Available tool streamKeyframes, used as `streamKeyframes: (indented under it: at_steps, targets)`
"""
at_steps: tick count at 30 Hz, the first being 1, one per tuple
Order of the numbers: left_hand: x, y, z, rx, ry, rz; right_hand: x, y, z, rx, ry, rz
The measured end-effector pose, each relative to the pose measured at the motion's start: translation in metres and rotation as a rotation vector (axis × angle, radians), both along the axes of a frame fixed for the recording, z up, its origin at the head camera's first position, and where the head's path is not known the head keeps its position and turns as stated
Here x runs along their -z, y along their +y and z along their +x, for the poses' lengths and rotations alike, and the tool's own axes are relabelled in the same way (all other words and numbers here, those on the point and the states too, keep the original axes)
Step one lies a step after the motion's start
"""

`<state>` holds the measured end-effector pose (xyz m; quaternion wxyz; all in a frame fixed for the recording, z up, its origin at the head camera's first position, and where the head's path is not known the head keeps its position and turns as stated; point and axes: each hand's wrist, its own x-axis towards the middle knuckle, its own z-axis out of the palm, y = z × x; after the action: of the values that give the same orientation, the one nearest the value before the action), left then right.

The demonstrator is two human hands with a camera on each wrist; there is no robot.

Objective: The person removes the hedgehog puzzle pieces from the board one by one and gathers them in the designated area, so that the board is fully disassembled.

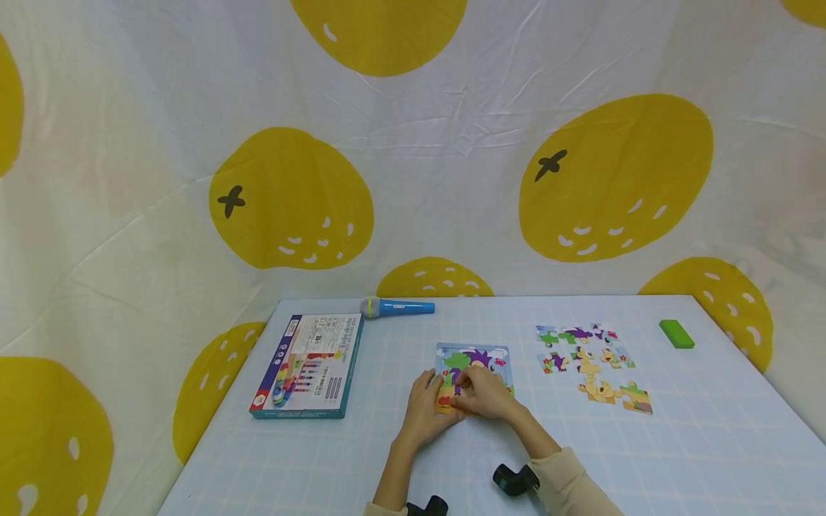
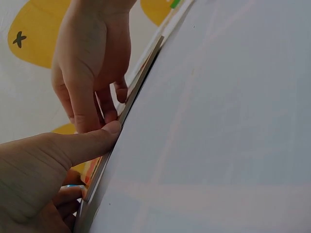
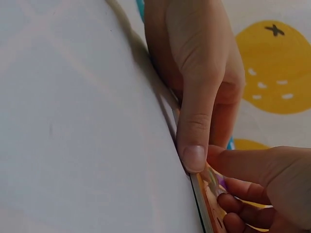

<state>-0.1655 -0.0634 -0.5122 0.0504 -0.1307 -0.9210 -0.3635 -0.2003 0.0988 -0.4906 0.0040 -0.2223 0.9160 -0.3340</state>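
Note:
A puzzle board (image 1: 474, 349) with a purple-and-green cartoon picture and a light blue border lies on the table. My left hand (image 1: 426, 412) grips its left and near edge, the thumb (image 2: 95, 145) against the near rim in the left wrist view. Over the lower middle of the board, my right hand (image 1: 487, 393) has its fingers bent and their tips together, pinching what looks like a puzzle piece; the fingers mostly hide it. In the right wrist view the right hand (image 3: 272, 184) is close beside the left thumb. Several loose puzzle pieces (image 1: 600, 390) lie to the right.
A flat box (image 1: 310, 365) with a printed lid lies on the left of the table. A blue toy microphone (image 1: 406, 308) is at the back edge. At the back right sits a green block (image 1: 676, 334). A fruit-patterned cloth (image 1: 445, 186) hangs behind.

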Motion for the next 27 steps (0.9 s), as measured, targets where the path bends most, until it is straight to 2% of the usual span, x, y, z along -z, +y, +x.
streamKeyframes:
  at_steps: [4,7,9,11,14,15,18,27]
  targets:
    - [0.0007,-0.0007,0.0000,0.005,0.009,0.018,0.0000,0.0005,-0.0008,0.004,-0.024,-0.069]
    - [0.0021,-0.0019,0.0005,0.021,0.052,0.063,-0.0007,0.0017,-0.0007,-0.018,-0.035,-0.099]
    - [0.0035,-0.0025,0.0015,0.032,0.119,0.069,-0.0011,0.0027,-0.0004,-0.042,-0.031,-0.095]
    - [0.0035,-0.0028,0.0018,0.037,0.137,0.078,-0.0011,0.0038,-0.0004,-0.071,-0.014,-0.084]
    - [0.0025,-0.0021,0.0007,0.023,0.108,0.043,-0.0004,0.0051,-0.0007,-0.099,0.000,-0.075]
    - [0.0016,-0.0017,-0.0001,0.021,0.068,0.049,0.0000,0.0055,-0.0009,-0.105,0.006,-0.070]
    - [0.0002,-0.0007,-0.0012,0.001,0.014,0.012,-0.0001,0.0055,-0.0009,-0.114,0.019,-0.054]
    - [0.0003,0.0004,0.0000,-0.011,-0.017,0.018,-0.0042,0.0049,0.0013,-0.147,0.074,0.034]
